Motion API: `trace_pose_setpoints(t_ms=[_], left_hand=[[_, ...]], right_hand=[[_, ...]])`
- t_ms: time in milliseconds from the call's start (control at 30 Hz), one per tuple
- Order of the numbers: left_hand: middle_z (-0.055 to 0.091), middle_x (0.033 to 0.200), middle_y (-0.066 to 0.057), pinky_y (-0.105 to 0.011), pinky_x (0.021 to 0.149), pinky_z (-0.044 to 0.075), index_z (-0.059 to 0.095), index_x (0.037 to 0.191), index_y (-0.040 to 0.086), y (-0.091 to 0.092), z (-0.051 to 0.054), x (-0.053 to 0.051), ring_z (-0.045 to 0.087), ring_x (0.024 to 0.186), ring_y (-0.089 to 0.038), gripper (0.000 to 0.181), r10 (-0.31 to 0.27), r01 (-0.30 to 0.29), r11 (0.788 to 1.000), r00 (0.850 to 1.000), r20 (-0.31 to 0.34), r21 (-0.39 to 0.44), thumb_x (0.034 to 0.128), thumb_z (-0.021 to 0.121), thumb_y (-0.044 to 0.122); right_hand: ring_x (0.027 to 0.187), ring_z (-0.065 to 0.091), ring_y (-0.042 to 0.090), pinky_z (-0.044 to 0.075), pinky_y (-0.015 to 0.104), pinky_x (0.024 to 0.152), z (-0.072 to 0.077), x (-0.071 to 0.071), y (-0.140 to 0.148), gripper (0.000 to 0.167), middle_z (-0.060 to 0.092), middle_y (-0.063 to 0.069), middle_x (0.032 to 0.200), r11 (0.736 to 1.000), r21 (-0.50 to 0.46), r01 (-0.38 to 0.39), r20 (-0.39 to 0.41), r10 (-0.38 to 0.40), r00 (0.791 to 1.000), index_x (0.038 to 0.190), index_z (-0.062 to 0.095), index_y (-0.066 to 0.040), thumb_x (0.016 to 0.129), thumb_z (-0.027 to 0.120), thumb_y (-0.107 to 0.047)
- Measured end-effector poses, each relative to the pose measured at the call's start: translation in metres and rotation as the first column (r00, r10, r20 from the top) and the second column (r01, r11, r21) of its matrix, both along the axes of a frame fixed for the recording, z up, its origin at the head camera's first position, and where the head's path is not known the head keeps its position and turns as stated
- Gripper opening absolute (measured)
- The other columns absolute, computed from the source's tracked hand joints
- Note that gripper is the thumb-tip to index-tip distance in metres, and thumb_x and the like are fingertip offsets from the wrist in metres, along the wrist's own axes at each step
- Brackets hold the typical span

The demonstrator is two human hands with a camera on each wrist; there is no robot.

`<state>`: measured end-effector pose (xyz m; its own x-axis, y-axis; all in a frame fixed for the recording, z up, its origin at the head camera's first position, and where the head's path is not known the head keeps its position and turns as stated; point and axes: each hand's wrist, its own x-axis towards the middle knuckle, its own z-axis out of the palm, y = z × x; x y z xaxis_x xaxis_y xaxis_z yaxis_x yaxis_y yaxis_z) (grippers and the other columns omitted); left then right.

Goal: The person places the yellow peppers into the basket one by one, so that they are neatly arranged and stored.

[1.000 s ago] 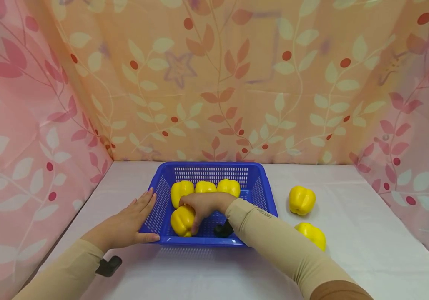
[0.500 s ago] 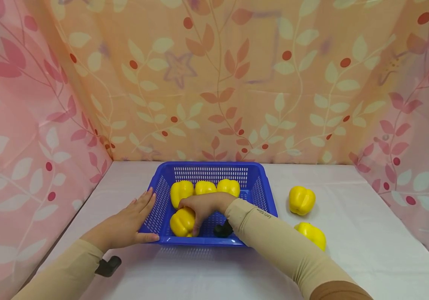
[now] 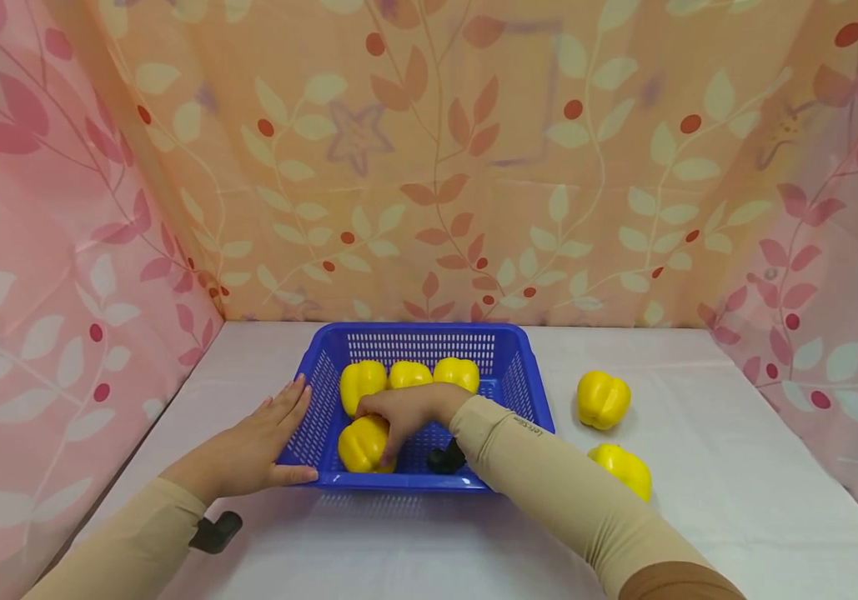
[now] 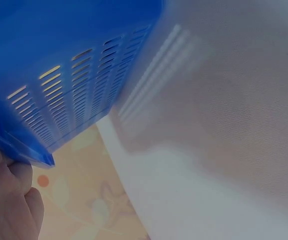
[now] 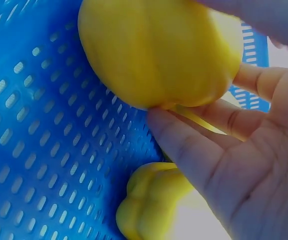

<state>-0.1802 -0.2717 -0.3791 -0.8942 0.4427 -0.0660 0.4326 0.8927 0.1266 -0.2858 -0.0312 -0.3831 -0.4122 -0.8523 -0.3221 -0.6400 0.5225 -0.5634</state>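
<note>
A blue perforated basket point(image 3: 429, 482) stands on the white cloth, with several yellow bell peppers inside. My right hand point(image 3: 406, 410) reaches in and holds the front-left bell pepper point(image 3: 363, 446) between thumb and fingers, low in the basket. The right wrist view shows this bell pepper point(image 5: 156, 55) large, fingertips point(image 5: 166, 122) against its end. Behind it are three others: a left one point(image 3: 363, 385), a middle one point(image 3: 409, 374) and a right one point(image 3: 456, 374). My left hand point(image 3: 252, 448) rests on the basket's left rim, its fingers fairly straight and the thumb at the front corner.
Right of the basket, one yellow bell pepper point(image 3: 604, 400) lies on the table point(image 3: 744, 467). Nearer, a second loose pepper point(image 3: 624, 472) is partly hidden by the right sleeve point(image 3: 549, 475). Leaf-patterned cloth point(image 3: 429, 167) closes off the back and both sides.
The pepper in my right hand has shifted slightly down and left within the basket, with a small change in finger position. My left hand and the other peppers keep their places.
</note>
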Motion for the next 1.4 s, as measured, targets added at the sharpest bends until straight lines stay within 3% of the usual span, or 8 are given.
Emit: trace_pose_setpoints(t_ms=[500, 867, 1167, 1400], left_hand=[[0.002, 0.153, -0.015, -0.052, 0.109, 0.016, 0.010, 0.146, 0.003, -0.001, -0.001, -0.001, 0.010, 0.139, -0.031, 0.110, 0.001, -0.001, 1.000, 1.000, -0.004, -0.006, 0.0717, 0.044, 0.077], [0.000, 0.153, -0.014, -0.052, 0.109, 0.015, 0.008, 0.147, 0.005, 0.000, 0.000, -0.001, 0.009, 0.139, -0.031, 0.109, 0.015, -0.015, 1.000, 1.000, 0.012, 0.002, 0.0718, 0.046, 0.076], [-0.001, 0.153, -0.013, -0.052, 0.109, 0.014, 0.006, 0.147, 0.007, 0.002, 0.001, 0.000, 0.009, 0.139, -0.032, 0.110, 0.023, -0.023, 1.000, 0.999, 0.036, 0.002, 0.0716, 0.047, 0.076], [0.001, 0.153, -0.014, -0.052, 0.109, 0.015, 0.008, 0.147, 0.006, 0.001, 0.000, 0.000, 0.010, 0.139, -0.032, 0.110, 0.019, -0.019, 1.000, 1.000, 0.024, 0.011, 0.0716, 0.047, 0.075]], right_hand=[[0.089, 0.054, 0.010, 0.047, 0.017, 0.078, 0.004, -0.001, -0.001, 0.046, 0.057, -0.007, 0.099, 0.999, -0.034, 0.016, -0.027, -0.017, 0.999, 0.111, 0.052, -0.018, 0.073, 0.077, -0.026], [0.102, 0.055, 0.011, 0.044, 0.021, 0.089, 0.014, -0.002, -0.001, 0.050, 0.059, -0.003, 0.111, 0.997, -0.074, 0.006, -0.042, -0.010, 0.999, 0.118, 0.054, -0.013, 0.075, 0.075, -0.027], [0.103, 0.055, 0.012, 0.046, 0.020, 0.086, 0.025, -0.002, 0.002, 0.048, 0.060, -0.001, 0.112, 0.996, -0.088, -0.010, -0.062, 0.005, 0.998, 0.118, 0.055, -0.013, 0.077, 0.073, -0.030], [0.107, 0.055, 0.016, 0.046, 0.020, 0.086, 0.040, -0.003, 0.011, 0.048, 0.058, 0.001, 0.115, 0.993, -0.118, 0.008, -0.022, -0.011, 1.000, 0.120, 0.054, -0.012, 0.079, 0.072, -0.027]])
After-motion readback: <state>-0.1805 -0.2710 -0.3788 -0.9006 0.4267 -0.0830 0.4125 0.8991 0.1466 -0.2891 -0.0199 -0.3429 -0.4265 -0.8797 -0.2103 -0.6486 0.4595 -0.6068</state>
